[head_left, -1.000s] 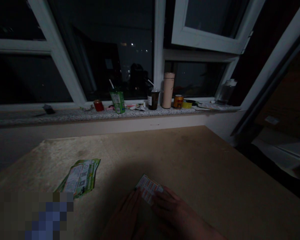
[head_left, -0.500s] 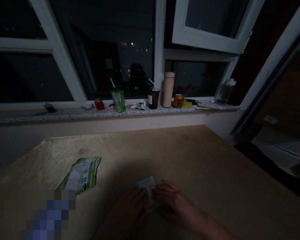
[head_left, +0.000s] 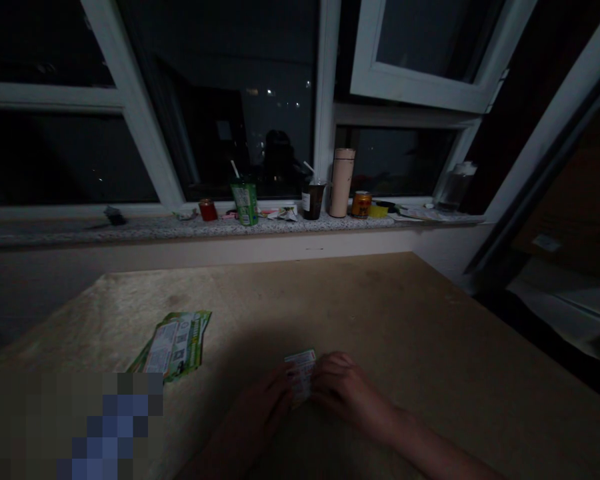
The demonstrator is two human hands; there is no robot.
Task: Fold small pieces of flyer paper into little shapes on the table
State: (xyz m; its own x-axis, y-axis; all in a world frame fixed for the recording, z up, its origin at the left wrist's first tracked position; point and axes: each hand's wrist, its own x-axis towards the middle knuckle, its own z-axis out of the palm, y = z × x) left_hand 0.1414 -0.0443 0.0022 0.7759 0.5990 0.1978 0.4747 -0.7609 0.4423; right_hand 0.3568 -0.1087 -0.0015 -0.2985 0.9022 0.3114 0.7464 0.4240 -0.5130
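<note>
Nearest to us, our left hand (head_left: 260,410) and right hand (head_left: 347,393) meet over a small printed paper slip (head_left: 300,375) lying on the table (head_left: 380,313), close to its near edge. The fingertips of both hands pinch the slip from either side, fingers drawn together rather than spread, though the dim light hides just how the thumbs sit. The slip looks partly doubled over, so we judge the step in hand is folding it; to do that well we would line up the edges squarely, keep one hand pinning the paper flat on the board, and run the other fingertips firmly along the crease. A little further left on the table lies a fanned stack of green leaflets (head_left: 175,343), well apart from our hands. Beyond, on the windowsill (head_left: 80,230), stand a green cup (head_left: 245,203), a dark cup (head_left: 312,200), a tall flask (head_left: 342,182) and an orange can (head_left: 361,204).
</note>
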